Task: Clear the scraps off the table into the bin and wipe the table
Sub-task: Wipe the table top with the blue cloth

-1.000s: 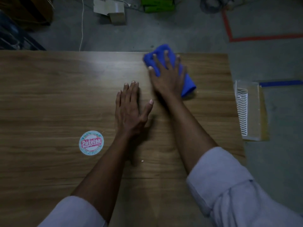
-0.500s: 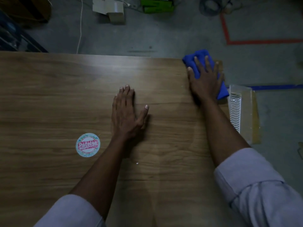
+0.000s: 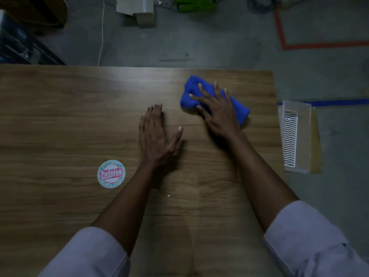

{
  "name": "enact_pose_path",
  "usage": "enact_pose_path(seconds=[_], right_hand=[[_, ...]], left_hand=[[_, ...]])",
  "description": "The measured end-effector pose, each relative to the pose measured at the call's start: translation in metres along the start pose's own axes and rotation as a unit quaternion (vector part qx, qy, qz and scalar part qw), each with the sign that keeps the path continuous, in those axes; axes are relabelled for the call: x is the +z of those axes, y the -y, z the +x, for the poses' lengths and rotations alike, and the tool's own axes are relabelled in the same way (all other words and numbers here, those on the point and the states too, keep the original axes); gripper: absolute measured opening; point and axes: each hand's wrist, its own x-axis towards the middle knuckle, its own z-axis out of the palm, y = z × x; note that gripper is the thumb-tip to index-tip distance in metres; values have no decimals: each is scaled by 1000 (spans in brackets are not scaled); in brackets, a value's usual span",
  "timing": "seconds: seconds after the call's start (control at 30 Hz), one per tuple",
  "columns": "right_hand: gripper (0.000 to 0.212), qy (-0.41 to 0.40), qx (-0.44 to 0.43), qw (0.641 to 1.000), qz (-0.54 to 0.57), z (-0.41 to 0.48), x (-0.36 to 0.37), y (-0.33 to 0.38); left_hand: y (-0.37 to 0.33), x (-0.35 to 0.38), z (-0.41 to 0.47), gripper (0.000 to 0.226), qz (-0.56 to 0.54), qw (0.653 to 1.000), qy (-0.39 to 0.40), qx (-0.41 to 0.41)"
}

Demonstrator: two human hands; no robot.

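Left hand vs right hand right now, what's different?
The left hand lies flat on the table itself; the right hand presses on the blue cloth. The left hand's fingers are held together, thumb out; the right hand's fingers are spread. The left hand sits nearer the person; the right hand reaches farther, toward the table's right edge. Both are palm down with straight fingers.

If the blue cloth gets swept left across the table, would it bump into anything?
Yes. The left hand lies flat on the table just left of the blue cloth, which the right hand presses. Farther left and nearer the person, there is only a flat round sticker.
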Motion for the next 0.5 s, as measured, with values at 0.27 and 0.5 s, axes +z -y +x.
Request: enact_pose_path(seconds=[0.27,0.5], right_hand=[[42,-124,-36,986,103,-61,-20,6],[46,-40,86,994,-50,4,-4,-17]], left_hand=[[-2,-6,-1,67,-76,997,-8,-25],[6,-2,-2,60,-77,997,-31,3]])
